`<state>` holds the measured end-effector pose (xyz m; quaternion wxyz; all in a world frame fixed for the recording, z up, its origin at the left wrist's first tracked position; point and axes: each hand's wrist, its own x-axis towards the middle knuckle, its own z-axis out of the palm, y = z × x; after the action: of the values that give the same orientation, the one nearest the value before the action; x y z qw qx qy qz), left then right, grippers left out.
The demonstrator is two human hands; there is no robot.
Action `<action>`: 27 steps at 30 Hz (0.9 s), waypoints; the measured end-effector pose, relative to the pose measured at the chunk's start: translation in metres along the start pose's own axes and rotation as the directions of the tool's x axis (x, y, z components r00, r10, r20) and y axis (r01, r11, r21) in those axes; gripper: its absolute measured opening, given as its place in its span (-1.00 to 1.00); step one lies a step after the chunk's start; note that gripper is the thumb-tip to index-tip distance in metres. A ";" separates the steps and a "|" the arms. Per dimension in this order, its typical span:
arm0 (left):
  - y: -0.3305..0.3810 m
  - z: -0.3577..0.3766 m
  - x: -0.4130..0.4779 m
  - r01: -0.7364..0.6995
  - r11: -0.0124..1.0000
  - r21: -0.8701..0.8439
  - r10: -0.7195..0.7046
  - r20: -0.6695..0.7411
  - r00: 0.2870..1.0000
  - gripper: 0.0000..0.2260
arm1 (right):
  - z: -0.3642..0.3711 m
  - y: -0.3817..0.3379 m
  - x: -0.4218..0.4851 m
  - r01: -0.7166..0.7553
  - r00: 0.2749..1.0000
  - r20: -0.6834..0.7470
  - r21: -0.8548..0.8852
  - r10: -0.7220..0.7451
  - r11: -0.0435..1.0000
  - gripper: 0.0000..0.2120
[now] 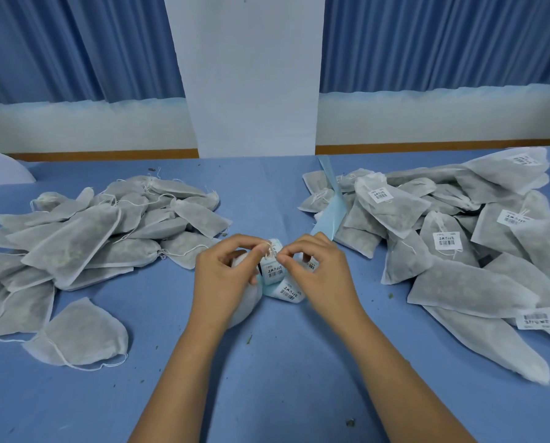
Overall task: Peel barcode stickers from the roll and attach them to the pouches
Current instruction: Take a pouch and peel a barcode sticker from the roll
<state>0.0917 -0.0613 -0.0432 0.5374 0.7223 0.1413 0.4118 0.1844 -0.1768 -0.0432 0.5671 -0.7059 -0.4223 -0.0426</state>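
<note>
- Head view: my left hand [222, 270] grips the sticker roll [275, 275] over the bench [267, 378] centre.
- My right hand [321, 273] pinches a sticker [273, 251] on it.
- Unlabelled pouches [85, 238] lie left, labelled pouches [458, 225] right.

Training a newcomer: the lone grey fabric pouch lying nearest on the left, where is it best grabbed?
Probably pinch the right edge of the lone grey fabric pouch, coming from the right: it lies flat, and that bare edge, clear of the pile, faces the left hand.
</note>
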 end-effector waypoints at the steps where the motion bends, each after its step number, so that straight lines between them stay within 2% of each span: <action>1: 0.000 0.000 0.000 0.007 1.000 0.004 -0.007 -0.007 1.000 -0.81 | 0.001 0.000 -0.001 0.004 1.000 0.023 -0.001 -0.004 1.000 -0.90; 6: -0.001 0.000 -0.001 0.015 0.999 -0.030 -0.013 0.051 0.999 -0.80 | 0.002 0.000 -0.001 -0.004 0.999 0.046 0.001 0.004 1.000 -0.92; 12: 0.003 0.003 -0.002 0.029 0.997 -0.065 -0.025 0.071 0.997 -0.85 | 0.001 -0.004 -0.001 -0.036 0.999 0.003 0.133 0.036 0.990 -0.97; 17: 0.002 0.002 0.000 0.068 0.993 -0.098 -0.062 0.063 0.996 -0.81 | -0.001 -0.003 0.001 -0.088 0.994 0.076 0.210 0.074 0.974 -0.87; 20: 0.002 0.001 0.001 0.087 0.991 -0.102 -0.083 0.044 0.996 -0.83 | -0.003 -0.002 0.001 -0.107 0.992 0.097 0.239 0.086 0.965 -0.87; 23: 0.002 0.001 0.001 0.100 0.989 -0.110 -0.096 0.038 0.995 -0.84 | -0.006 0.001 0.002 -0.100 0.994 0.067 0.184 0.089 0.978 -0.89; 27: 0.004 0.000 0.001 0.103 0.989 -0.107 -0.098 0.051 0.994 -0.87 | -0.005 0.000 0.002 -0.111 0.990 0.118 0.253 0.083 0.961 -0.93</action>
<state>0.0916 -0.0625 -0.0396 0.5994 0.6928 0.1425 0.3748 0.1876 -0.1801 -0.0403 0.6324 -0.6470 -0.4188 0.0782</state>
